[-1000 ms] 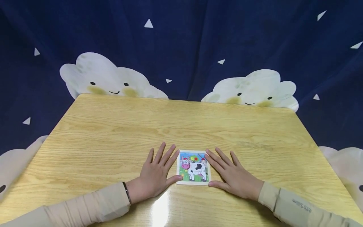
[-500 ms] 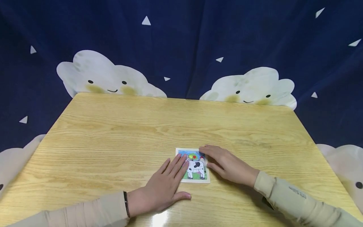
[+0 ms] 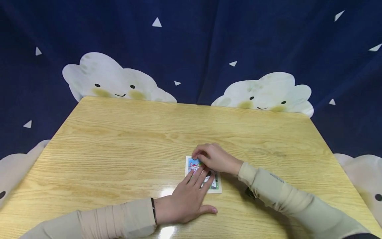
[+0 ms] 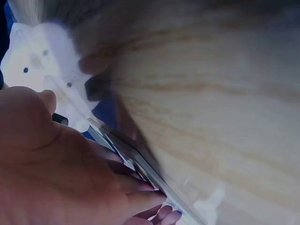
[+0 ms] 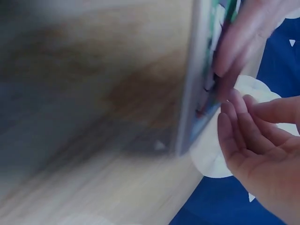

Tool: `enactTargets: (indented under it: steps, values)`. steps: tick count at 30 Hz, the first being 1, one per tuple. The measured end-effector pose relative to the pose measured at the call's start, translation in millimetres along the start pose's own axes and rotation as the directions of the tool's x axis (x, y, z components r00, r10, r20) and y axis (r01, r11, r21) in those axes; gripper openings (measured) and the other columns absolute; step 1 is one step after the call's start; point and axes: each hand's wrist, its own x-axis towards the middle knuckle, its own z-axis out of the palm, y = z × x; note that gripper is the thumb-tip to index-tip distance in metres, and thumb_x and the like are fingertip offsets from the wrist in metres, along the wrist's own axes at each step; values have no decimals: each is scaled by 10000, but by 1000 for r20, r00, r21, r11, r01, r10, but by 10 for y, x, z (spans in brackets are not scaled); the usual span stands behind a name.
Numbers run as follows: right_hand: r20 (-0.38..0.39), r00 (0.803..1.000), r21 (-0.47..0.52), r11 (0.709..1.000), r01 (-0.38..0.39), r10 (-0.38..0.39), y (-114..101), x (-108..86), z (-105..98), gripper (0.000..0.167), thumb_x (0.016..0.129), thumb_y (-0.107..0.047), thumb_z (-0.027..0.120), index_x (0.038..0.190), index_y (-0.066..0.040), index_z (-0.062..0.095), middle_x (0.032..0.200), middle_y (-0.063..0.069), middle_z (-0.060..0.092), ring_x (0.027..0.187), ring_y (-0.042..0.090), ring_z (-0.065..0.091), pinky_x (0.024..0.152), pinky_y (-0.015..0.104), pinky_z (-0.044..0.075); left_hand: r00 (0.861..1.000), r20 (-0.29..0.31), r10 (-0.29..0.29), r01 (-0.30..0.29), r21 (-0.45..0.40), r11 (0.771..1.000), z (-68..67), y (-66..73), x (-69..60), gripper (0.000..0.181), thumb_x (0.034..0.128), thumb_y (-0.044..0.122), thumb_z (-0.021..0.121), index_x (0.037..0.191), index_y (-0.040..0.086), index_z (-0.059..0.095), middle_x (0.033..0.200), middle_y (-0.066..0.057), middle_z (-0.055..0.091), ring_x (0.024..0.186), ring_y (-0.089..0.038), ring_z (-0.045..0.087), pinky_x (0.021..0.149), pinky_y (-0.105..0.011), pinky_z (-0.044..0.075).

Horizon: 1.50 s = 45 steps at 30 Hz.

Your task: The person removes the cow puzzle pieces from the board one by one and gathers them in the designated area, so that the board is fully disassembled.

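Observation:
A small square cow picture puzzle (image 3: 191, 162) with a pale frame lies flat on the wooden table, partly covered by both hands. My left hand (image 3: 188, 199) reaches across its lower middle, fingers straight and spread over the picture, thumb out to the right on the table side. Bent over the top edge is my right hand (image 3: 220, 160), its thumb and fingertips close together above the puzzle's upper part. In the right wrist view the right hand (image 5: 262, 150) has loosely curled fingers, and I see nothing between them. The left wrist view shows the puzzle edge-on beside the left fingers.
A light wooden table (image 3: 125, 139) spreads around the puzzle, with a bright glare spot near its front. Behind it hangs a dark blue curtain (image 3: 191, 43) printed with white clouds and triangles.
The left hand has moved from beside the puzzle onto it, shifting right. From the right edge, the right hand has gone to the top edge, its fingers now curled rather than spread.

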Motion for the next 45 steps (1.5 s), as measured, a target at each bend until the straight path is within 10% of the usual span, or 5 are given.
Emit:
enactTargets:
  steps: [28, 33, 39, 45]
  values:
    - [22, 999, 128, 991, -34, 31, -40, 156, -85, 105, 826, 14, 761, 884, -53, 704, 711, -11, 664, 586, 88, 577, 561, 232, 482, 999, 39, -8, 6, 60, 998, 81, 17, 15, 934, 927, 747, 192, 1578, 80, 136, 1628, -179, -1, 1490, -307, -32, 1173, -461, 117]
    - [-55, 998, 69, 997, -19, 22, 150, 19, -364, 119, 790, 11, 796, 828, -60, 709, 694, -17, 664, 577, 121, 563, 550, 263, 483, 1000, -15, 4, -2, 92, 996, 125, 25, 26, 941, 922, 754, 185, 1575, 77, 156, 1624, -190, 60, 1491, -316, 37, 1167, -453, 157]
    - [-2, 984, 125, 977, -174, 176, 546, -299, -598, 125, 799, 120, 723, 851, 9, 701, 694, 63, 655, 583, 202, 613, 552, 363, 544, 1000, 12, -14, 13, 96, 995, 50, 50, 16, 952, 915, 761, 219, 1577, 81, 142, 1626, -182, 52, 1492, -303, 41, 1170, -439, 151]
    - [-42, 985, -48, 984, -171, 169, 749, -473, -619, 141, 780, 63, 775, 849, -42, 711, 747, 19, 618, 663, 110, 528, 598, 248, 455, 1000, 17, -21, 19, 110, 994, 16, 58, 7, 958, 911, 764, 208, 1577, 79, 144, 1625, -183, 62, 1491, -302, 47, 1169, -445, 156]
